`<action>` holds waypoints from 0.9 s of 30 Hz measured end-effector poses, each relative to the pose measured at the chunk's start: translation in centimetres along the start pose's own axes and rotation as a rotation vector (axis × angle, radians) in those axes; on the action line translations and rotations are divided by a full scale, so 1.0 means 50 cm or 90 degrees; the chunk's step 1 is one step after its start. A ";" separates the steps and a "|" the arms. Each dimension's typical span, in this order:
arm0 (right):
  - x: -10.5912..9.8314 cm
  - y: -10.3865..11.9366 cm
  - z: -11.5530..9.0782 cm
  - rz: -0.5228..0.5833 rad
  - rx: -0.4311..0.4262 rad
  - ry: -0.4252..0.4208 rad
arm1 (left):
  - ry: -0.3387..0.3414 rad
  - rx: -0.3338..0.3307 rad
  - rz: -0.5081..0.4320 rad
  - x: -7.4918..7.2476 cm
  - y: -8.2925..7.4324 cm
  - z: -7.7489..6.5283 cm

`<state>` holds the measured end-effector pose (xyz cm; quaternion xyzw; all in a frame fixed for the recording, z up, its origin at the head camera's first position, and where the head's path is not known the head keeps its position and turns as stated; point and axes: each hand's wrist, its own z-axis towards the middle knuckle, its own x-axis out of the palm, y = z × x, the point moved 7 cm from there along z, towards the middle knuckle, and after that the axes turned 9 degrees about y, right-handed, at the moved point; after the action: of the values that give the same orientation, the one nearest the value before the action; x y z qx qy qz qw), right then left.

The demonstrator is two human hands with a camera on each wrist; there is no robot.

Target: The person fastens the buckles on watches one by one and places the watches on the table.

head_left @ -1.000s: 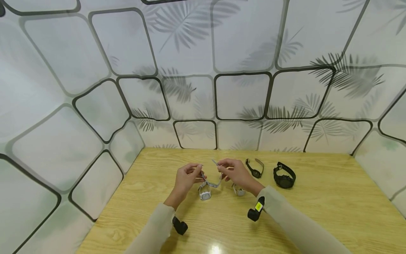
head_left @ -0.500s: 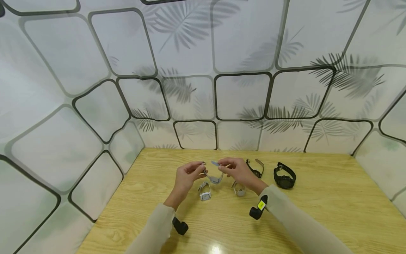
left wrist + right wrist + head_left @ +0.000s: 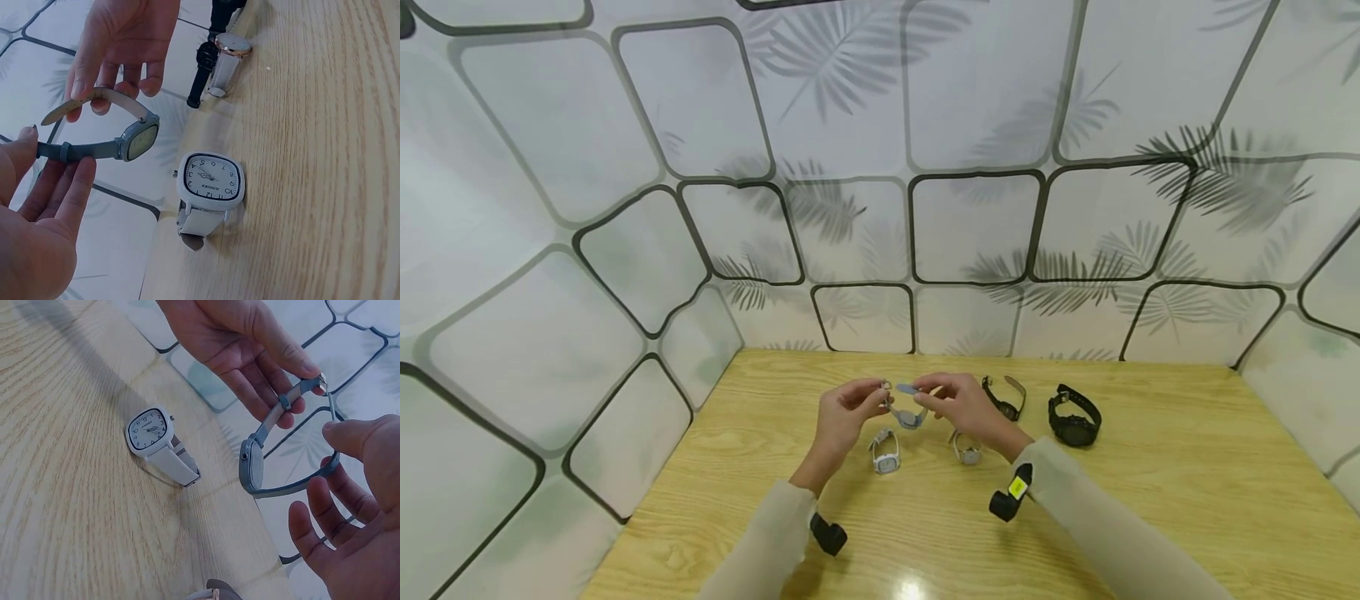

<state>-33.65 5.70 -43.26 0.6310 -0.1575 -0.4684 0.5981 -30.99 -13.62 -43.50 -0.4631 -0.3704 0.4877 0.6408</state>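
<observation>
A blue-grey wristwatch [image 3: 911,419] with a squarish case is held up between both hands, its strap unfastened. My left hand [image 3: 842,417] pinches the buckle half of the strap between thumb and fingers; the metal buckle [image 3: 322,382] shows at its tip in the right wrist view. With thumb and fingertips my right hand [image 3: 958,404] pinches the other strap half [image 3: 112,97], whose free end points toward the buckle but stays apart from it. The case hangs lowest, above the table. Just below the hands a white square watch [image 3: 211,181] stands on the wood.
A white-strapped watch with a rose-gold rim [image 3: 232,45] stands below my right hand. Farther right are a thin dark watch [image 3: 1004,408] and a bulky black watch [image 3: 1074,429]. Patterned fabric walls [image 3: 865,233] border the wooden table [image 3: 1187,467] behind and at the sides.
Both hands have lifted the blue-grey watch slightly, away from the white watch it overlapped in view. Its strap ends have tipped toward each other, and the case has turned more face-up.
</observation>
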 end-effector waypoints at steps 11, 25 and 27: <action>0.007 0.009 0.001 -0.047 -0.018 -0.003 | 0.012 0.011 0.012 0.012 -0.001 0.000; 0.009 0.001 0.003 -0.006 -0.014 -0.040 | 0.029 -0.008 0.018 0.023 0.004 0.001; 0.012 0.002 0.003 -0.007 -0.021 -0.040 | 0.033 -0.012 0.017 0.023 0.006 0.001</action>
<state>-33.43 5.11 -43.39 0.6067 -0.1652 -0.4940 0.6005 -30.84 -12.45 -43.76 -0.4864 -0.3521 0.4805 0.6392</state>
